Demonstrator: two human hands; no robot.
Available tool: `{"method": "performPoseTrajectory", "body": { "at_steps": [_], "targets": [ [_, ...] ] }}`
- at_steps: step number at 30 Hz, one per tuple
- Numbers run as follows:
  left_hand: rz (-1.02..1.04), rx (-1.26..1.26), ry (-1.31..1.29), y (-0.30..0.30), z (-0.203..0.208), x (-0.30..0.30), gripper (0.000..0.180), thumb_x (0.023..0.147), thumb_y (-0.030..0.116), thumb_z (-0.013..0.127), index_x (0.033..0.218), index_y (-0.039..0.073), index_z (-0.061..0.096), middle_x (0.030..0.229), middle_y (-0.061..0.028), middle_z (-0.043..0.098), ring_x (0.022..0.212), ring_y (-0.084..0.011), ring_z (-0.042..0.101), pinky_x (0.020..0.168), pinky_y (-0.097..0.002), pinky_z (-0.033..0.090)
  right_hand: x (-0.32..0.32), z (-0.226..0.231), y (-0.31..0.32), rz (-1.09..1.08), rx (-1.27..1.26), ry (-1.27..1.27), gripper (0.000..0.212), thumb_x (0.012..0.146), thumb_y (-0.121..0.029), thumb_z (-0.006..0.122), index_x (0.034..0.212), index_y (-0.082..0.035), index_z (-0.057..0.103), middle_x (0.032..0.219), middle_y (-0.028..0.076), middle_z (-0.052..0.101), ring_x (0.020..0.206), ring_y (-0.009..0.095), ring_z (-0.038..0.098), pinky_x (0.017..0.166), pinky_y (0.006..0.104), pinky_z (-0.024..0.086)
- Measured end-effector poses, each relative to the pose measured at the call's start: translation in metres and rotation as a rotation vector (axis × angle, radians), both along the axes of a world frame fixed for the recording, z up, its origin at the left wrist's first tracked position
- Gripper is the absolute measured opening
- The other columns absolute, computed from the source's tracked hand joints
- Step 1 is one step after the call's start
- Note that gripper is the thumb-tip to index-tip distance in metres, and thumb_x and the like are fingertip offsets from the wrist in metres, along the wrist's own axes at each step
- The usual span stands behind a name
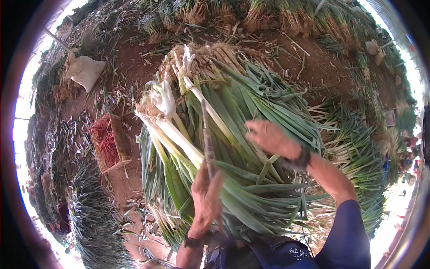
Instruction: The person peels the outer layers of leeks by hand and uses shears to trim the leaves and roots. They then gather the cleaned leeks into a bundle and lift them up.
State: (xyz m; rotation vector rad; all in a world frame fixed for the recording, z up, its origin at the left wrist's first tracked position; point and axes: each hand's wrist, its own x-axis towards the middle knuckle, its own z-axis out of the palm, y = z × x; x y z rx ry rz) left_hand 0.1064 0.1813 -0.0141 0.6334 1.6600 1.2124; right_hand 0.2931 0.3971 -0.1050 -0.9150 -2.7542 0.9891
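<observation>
A big heap of long green onions (233, 130) lies before me, white stems and roots at its far and left side, green leaves fanning right and toward me. My left hand (208, 195) is at its near side, closed around a long narrow greyish-brown strip (207, 130) that rises over the leaves; its material is unclear. Thick white stems (181, 141) pass just left of and beneath that hand. Over the leaves on the right hovers or rests my right hand (273, 139), its fingers bent and smeared by motion. Whether it holds anything cannot be made out.
Left of the heap stands a wooden crate (123, 143) with red string-like strands (104, 141). A pale sack (85, 71) lies farther back. More onion piles surround me, at the near left (94, 219), right (358, 157) and far side (286, 13), on brown ground strewn with scraps.
</observation>
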Motion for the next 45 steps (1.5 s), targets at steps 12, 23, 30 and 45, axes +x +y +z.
{"method": "performPoseTrajectory", "body": {
  "at_steps": [12,23,30,45],
  "targets": [
    [-0.268,-0.211,0.054,0.003,-0.012,0.033,0.076,0.092,0.038,0.058,0.154,-0.003,0.039,0.138,-0.0321,0.058,0.126,-0.0409,0.058,0.108,-0.0563,0.045,0.008,-0.05,0.118,-0.321,0.145,-0.52,0.061,0.073,-0.04,0.084,0.116,-0.002,0.062,0.117,0.021,0.067,0.112,0.038,0.066,0.09,0.051,0.056],
    [-0.275,-0.194,0.127,0.018,-0.003,0.059,0.068,0.093,0.033,0.061,0.149,-0.003,0.046,0.133,-0.0302,0.06,0.123,-0.0378,0.06,0.107,-0.0483,0.045,0.002,-0.057,0.128,-0.323,0.125,-0.399,0.054,0.083,-0.046,0.073,0.115,-0.003,0.068,0.117,0.022,0.07,0.109,0.041,0.068,0.093,0.0524,0.055],
    [-0.252,-0.209,0.128,0.019,0.005,0.072,0.064,0.094,0.031,0.06,0.147,-0.003,0.047,0.126,-0.0274,0.063,0.119,-0.0358,0.061,0.105,-0.044,0.046,0.0,-0.074,0.15,-0.311,0.058,-0.489,0.076,0.072,-0.052,0.081,0.122,0.001,0.062,0.116,0.022,0.071,0.11,0.039,0.069,0.091,0.0537,0.054],
    [-0.416,-0.232,0.208,0.031,0.014,0.097,0.047,0.096,0.026,0.064,0.133,0.0,0.054,0.096,-0.0209,0.064,0.086,-0.0314,0.064,0.082,-0.0425,0.051,0.108,0.001,0.013,-0.109,-0.056,-0.36,0.077,0.077,-0.052,0.083,0.108,0.003,0.04,0.075,0.024,0.065,0.072,0.046,0.067,0.062,0.0525,0.053]
  ]
}}
